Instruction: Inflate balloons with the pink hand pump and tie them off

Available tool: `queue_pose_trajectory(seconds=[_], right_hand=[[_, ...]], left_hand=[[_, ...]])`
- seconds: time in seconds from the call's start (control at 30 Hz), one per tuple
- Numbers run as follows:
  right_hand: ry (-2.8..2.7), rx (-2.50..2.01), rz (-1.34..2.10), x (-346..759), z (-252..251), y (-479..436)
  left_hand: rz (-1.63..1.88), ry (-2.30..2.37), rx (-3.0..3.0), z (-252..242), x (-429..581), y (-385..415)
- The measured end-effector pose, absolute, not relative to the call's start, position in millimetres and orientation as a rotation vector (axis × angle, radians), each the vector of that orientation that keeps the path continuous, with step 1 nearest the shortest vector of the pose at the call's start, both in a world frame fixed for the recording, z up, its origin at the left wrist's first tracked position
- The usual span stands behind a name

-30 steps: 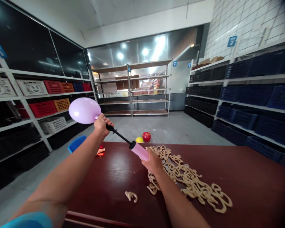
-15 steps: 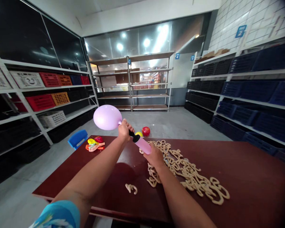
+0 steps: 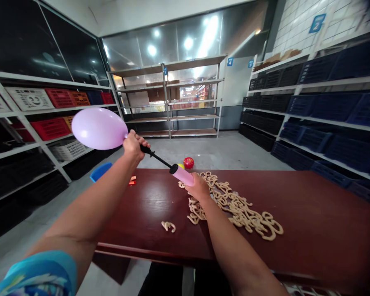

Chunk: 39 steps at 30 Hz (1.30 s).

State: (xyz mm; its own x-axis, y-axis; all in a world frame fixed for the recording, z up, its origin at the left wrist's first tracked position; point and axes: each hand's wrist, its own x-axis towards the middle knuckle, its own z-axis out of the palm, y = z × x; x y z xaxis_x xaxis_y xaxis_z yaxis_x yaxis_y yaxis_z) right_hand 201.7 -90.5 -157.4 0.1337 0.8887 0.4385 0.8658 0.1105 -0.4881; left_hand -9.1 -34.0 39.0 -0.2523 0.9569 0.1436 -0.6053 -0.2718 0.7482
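My left hand [image 3: 133,145] is closed round the black nozzle end of a hand pump and the neck of a pale purple balloon [image 3: 98,128], which is inflated and sticks out to the left. The pump's black rod [image 3: 159,160] is pulled out. My right hand [image 3: 199,190] grips the pink pump barrel [image 3: 183,175] above the dark red table [image 3: 311,213]. A pile of beige plastic chain links [image 3: 234,207] lies on the table under and right of my right hand.
A loose beige link [image 3: 168,225] lies near the table's front edge. Red [image 3: 188,163] and yellow balloons sit at the far edge, with a small orange-red item [image 3: 132,180] at the left. A blue chair [image 3: 100,171] stands left; shelving with crates lines both walls.
My left hand pulled away up and left, drawing the pump rod out again after it had been pushed in. The balloon looks larger than before.
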Motion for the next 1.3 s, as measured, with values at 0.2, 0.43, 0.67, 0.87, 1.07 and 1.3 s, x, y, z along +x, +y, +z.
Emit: queue_pose_trajectory(seconds=[0.2, 0.43, 0.67, 0.87, 1.07, 1.3], right_hand=[[-1.716, -1.791, 0.060, 210, -165, -88], [-1.735, -1.709, 0.010, 209, -163, -88], [-1.757, -1.734, -0.002, 205, -159, -91], [-1.770, -1.762, -0.044, 209, -152, -92], [-1.753, -1.714, -0.116, 218, -163, -82], [-1.741, -1.674, -0.094, 222, -171, -80]], left_hand=[[1.785, 0.644, 0.718, 22, 6, -50], [1.729, 0.658, 0.734, -25, 53, -59], [1.686, 0.675, 0.685, -39, 54, -54], [1.756, 0.710, 0.653, -8, 2, -42], [1.835, 0.675, 0.645, 14, -34, -38], [1.819, 0.614, 0.668, -9, 9, -54]])
